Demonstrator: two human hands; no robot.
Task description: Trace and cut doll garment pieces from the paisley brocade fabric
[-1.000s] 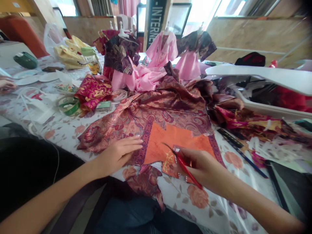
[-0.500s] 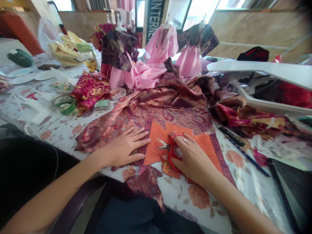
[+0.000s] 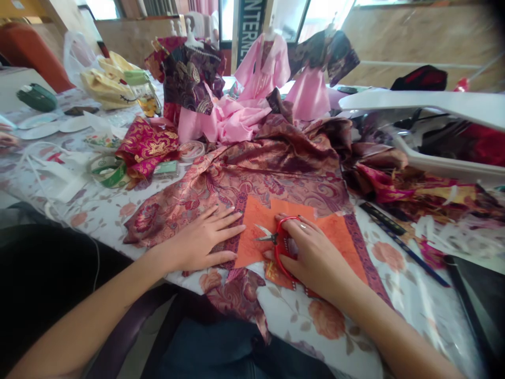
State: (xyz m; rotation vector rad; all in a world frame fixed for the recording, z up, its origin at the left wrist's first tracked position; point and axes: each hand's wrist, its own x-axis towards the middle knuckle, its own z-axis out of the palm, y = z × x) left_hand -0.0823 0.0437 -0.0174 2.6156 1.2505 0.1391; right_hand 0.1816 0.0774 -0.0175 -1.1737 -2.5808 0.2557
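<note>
Beyond red scissors in the right hand, an "NTERNE" sign.

Dark upright sign: "NTERNE" readable, white capitals.

Right hand hides part of the red scissors handles and the orange piece beneath. Gold marks on small patterned piece, near side: partly covered, illegible. Far sign: lettering cut off at top edge. Far left, another person's fingers: cropped, blurred. White bin, right: contents indistinct, right end out of frame. Black flat object, near right: cropped.
</note>
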